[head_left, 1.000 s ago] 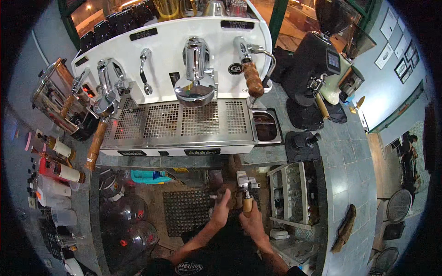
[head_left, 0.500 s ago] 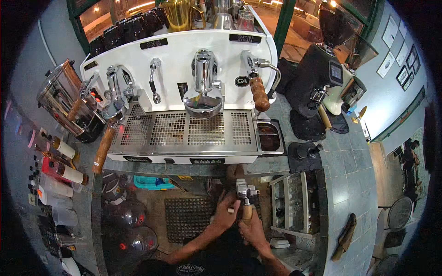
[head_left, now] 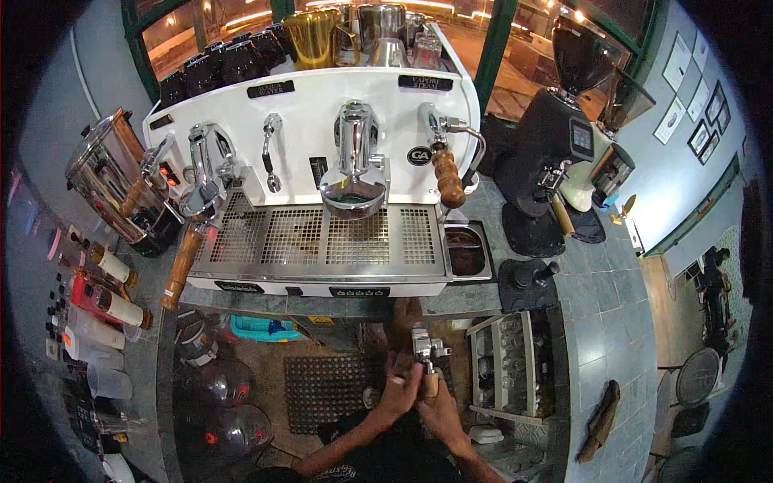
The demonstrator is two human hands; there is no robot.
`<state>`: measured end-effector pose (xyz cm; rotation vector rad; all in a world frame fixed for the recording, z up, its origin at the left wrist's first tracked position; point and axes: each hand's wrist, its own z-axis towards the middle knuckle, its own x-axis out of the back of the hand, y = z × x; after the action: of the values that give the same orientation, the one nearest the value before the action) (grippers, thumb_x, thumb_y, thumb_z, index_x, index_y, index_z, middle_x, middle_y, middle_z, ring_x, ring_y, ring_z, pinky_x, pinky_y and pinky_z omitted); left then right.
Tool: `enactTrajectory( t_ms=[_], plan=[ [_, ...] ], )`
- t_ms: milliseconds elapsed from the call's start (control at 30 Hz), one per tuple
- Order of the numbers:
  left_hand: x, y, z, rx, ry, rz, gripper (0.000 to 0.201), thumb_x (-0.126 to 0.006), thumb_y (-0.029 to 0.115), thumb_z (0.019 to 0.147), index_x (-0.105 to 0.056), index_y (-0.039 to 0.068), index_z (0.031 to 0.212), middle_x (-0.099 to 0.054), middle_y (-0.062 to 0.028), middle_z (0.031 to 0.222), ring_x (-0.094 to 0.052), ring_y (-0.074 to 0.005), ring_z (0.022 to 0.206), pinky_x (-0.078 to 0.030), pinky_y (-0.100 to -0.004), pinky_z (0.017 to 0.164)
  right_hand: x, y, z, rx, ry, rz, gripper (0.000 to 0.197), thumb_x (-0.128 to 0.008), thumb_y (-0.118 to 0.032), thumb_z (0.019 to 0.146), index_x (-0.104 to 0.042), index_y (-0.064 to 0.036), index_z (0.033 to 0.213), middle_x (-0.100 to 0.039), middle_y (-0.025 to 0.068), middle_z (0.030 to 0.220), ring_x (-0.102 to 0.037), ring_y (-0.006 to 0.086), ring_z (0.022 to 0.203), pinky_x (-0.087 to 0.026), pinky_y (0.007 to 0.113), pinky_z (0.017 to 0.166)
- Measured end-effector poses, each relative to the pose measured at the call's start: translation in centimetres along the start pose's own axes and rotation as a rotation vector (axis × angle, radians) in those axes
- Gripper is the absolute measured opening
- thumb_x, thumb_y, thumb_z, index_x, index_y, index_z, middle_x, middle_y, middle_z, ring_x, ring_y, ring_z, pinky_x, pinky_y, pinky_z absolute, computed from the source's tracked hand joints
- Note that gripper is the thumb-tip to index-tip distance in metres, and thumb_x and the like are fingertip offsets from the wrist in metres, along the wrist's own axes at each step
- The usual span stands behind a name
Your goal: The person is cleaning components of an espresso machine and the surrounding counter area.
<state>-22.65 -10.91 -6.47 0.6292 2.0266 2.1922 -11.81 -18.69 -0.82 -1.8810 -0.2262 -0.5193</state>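
Observation:
Below the counter's front edge I hold a chrome portafilter (head_left: 427, 344), its metal head pointing away from me and its spout out to the right. My right hand (head_left: 441, 414) is closed round its wooden handle (head_left: 431, 385). Beside the head and handle, my left hand (head_left: 400, 390) has its fingers curled in against the portafilter's left side. Something dark lies at those fingers, too blurred to name. Beyond them stands the white espresso machine (head_left: 290, 121), a second wooden-handled portafilter (head_left: 183, 262) locked in its left group. The middle group head (head_left: 354, 189) has no handle in it.
A sunken knock box (head_left: 467, 256) with dark grounds sits right of the drip tray (head_left: 306, 235). Tampers stand on a black mat (head_left: 527, 286). Behind are two grinders (head_left: 535, 153). A brown cloth (head_left: 600, 423) lies on the right counter. Bottles (head_left: 121, 306) line the left.
My view has shifted slightly, so the machine sits a little lower. The portafilter stays in my right hand, and my left fingers are now closer against it.

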Motion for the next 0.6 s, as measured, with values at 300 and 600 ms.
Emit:
enactTrajectory(
  t_ms=[300,600],
  plan=[
    [1.4,-0.8,1.0,0.51,-0.052,-0.708,0.07,-0.046,0.061,0.094,-0.05,0.001,0.13,-0.056,-0.014,0.126,-0.048,-0.0231,0.121,-0.035,-0.0374,0.104,-0.5,0.8,0.3,0.023,0.007,-0.032,0.037,-0.062,-0.013,0.085,-0.042,0.0006,0.114,-0.06,0.015,0.075,-0.062,0.0213,0.059,-0.05,0.038,0.052],
    [5.5,-2.0,1.6,0.392,0.172,-1.087,0.055,-0.039,0.047,0.102,-0.056,-0.002,0.12,-0.062,-0.0109,0.112,-0.059,-0.0252,0.102,-0.046,-0.0372,0.093,0.3,0.9,0.6,-0.379,-0.297,1.086,0.018,-0.055,-0.006,0.091,-0.045,-0.0086,0.105,-0.045,0.0007,0.067,-0.044,0.0102,0.044,-0.036,0.026,0.039]
  ],
)
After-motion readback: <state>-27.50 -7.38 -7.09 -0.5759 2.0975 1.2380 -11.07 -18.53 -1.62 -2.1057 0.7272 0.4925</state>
